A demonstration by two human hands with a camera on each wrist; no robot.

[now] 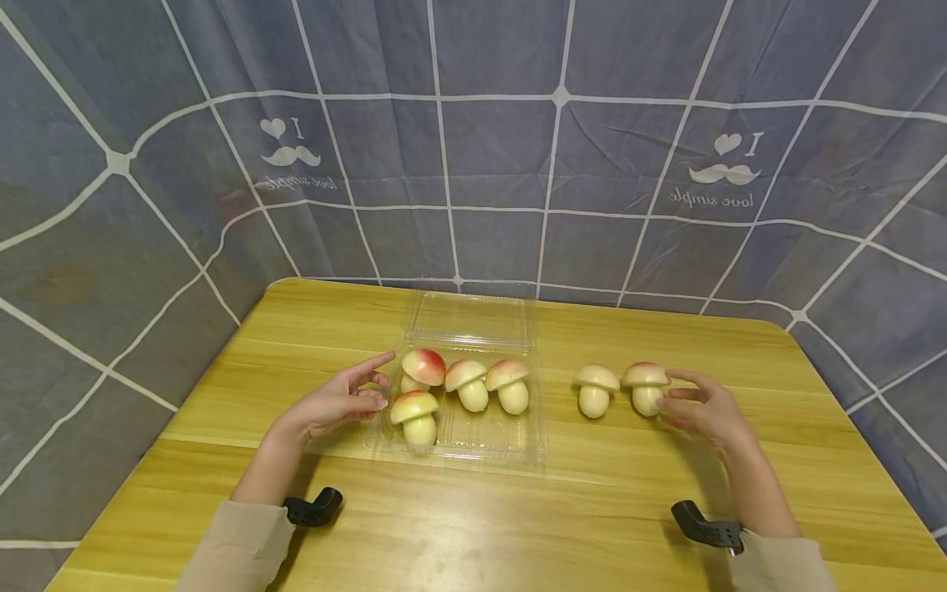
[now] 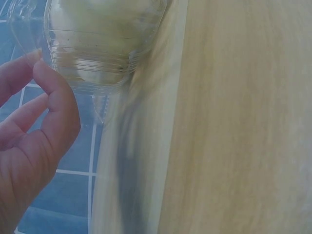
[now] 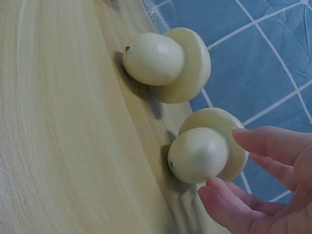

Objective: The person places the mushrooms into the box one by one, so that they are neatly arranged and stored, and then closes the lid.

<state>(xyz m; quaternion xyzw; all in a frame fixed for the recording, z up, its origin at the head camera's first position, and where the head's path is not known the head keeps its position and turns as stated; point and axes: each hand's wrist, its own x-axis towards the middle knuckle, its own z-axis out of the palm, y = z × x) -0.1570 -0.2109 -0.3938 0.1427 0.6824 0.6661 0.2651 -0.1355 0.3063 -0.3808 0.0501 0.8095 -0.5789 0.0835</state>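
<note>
A clear plastic clamshell box (image 1: 473, 432) lies on the table with its lid (image 1: 471, 319) folded back. Several toy mushrooms sit in it, including a red-capped one (image 1: 423, 367) at its left. Beside the box's left wall is my left hand (image 1: 336, 403), index finger extended and fingertips at the rim; whether they press on it is unclear. Two pale mushrooms stand right of the box: a left one (image 1: 594, 390) and a right one (image 1: 646, 388). My right hand (image 1: 703, 411) reaches the right one, its spread thumb (image 3: 214, 197) and fingers beside the stem and cap without wrapping round it.
The wooden table (image 1: 459, 526) has rounded far corners. A grey-blue checked curtain (image 1: 503, 164) hangs behind and at both sides. Each wrist wears a black camera mount, the left mount (image 1: 316, 507) and the right mount (image 1: 706, 526).
</note>
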